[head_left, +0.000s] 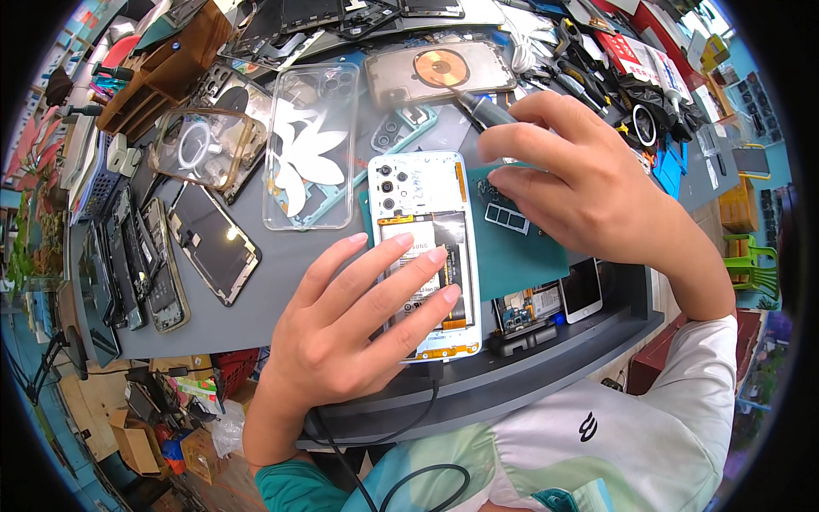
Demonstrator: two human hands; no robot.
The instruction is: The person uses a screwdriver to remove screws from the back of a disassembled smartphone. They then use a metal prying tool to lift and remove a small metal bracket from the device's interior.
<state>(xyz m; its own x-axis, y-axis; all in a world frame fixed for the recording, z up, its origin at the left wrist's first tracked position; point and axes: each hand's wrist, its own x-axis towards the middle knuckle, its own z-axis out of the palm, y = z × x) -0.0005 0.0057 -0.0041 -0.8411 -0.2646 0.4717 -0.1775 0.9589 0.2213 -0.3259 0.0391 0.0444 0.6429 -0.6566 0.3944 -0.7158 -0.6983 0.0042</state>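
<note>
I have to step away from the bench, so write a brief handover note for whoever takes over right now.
Left hand: flat on the opened white phone, fingers across its battery, steadying it.
Right hand: grips a dark screwdriver, tip pointing up and left, away from the phone.
The phone lies face down on the green mat, at the grey bench's near edge.
Done: back cover off, insides exposed.
Left: battery and boards sit in place; whether any screws are out cannot be told.
A clear case lies just beyond.

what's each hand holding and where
Right hand grips a dark screwdriver by its handle. Left hand holds nothing, fingers flat on the opened phone.
</note>
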